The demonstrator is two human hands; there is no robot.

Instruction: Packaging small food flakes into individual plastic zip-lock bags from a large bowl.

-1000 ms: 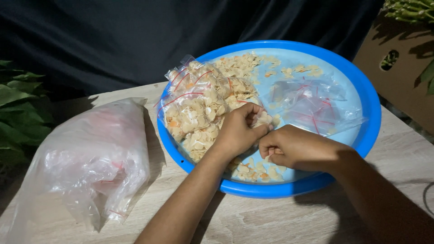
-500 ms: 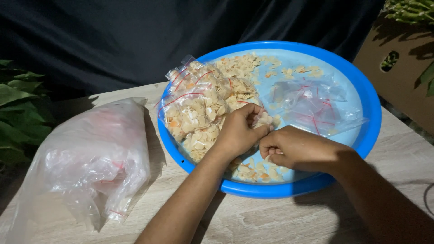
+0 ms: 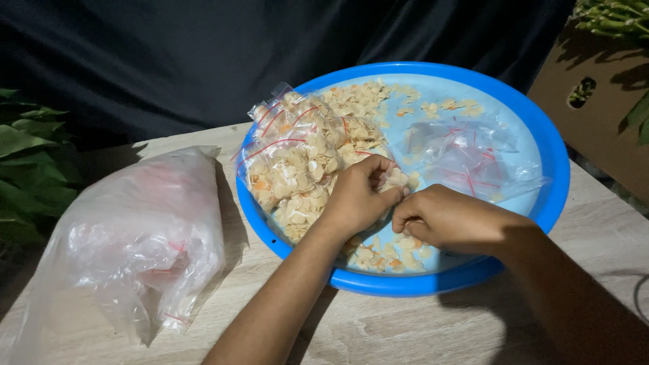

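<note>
Pinching a small bag of pale chips, the left hand sits inside the blue basin — the right hand beside it, fingers curled over loose chips at the basin's near edge.

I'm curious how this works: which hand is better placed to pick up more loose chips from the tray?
Probably the right hand: it rests over the loose chips, while the left hand holds a small bag.
</note>
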